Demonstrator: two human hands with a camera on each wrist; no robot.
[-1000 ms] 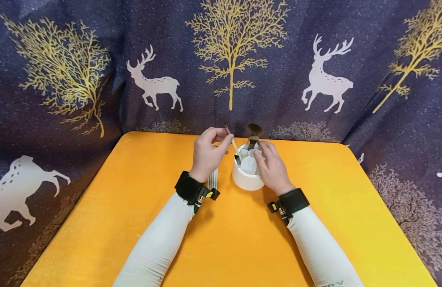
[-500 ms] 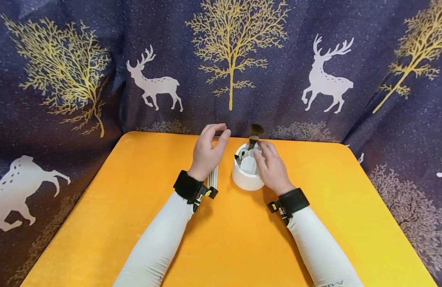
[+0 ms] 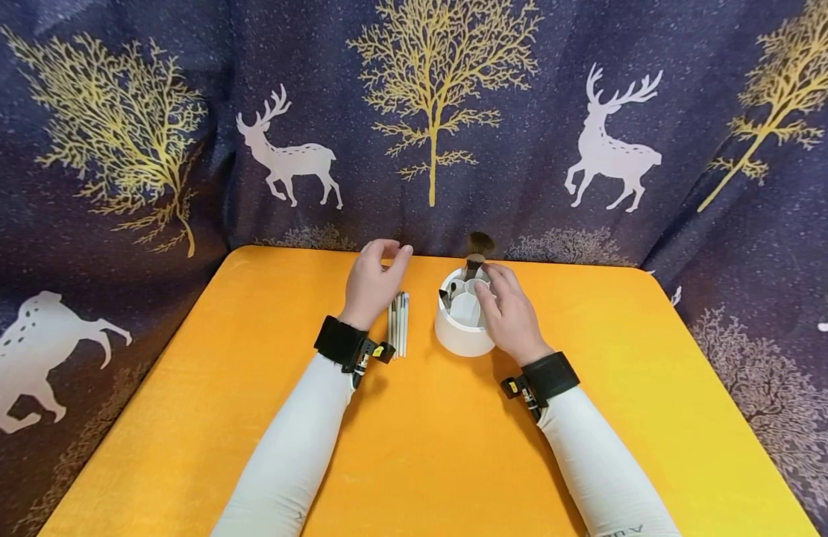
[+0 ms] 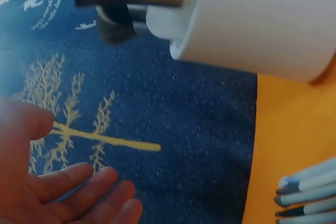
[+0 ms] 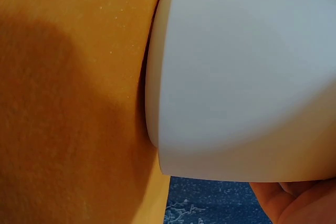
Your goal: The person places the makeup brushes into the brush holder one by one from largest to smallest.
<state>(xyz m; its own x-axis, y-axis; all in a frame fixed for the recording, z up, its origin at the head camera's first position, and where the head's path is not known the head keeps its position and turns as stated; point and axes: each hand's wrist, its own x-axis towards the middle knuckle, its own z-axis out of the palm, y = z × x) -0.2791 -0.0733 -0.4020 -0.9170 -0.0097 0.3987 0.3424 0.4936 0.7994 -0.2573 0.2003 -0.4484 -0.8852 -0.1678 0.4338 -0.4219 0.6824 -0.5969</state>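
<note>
A round white makeup brush holder (image 3: 464,340) with inner compartments stands upright on the table. My right hand (image 3: 515,316) grips its right side, thumb at the rim; in the right wrist view the holder's wall (image 5: 236,77) hides most of that hand. Big fluffy makeup brushes (image 3: 480,243) stick up at the holder's back, and smaller ones (image 3: 444,297) lean at its left. My left hand (image 3: 371,288) hovers to the left with nothing in it, fingers loosely bent. Below it, several thin white-handled brushes (image 3: 399,327) lie side by side, their dark tips (image 4: 286,200) showing in the left wrist view.
An orange cloth covers the table (image 3: 454,447). Right behind its back edge hangs a dark blue curtain (image 3: 508,149) printed with deer and trees. Both wrists wear black camera straps (image 3: 340,341).
My left hand has let go of a thin brush, which now sits in the holder, and has moved left and down toward the lying brushes. The right hand stays on the holder.
</note>
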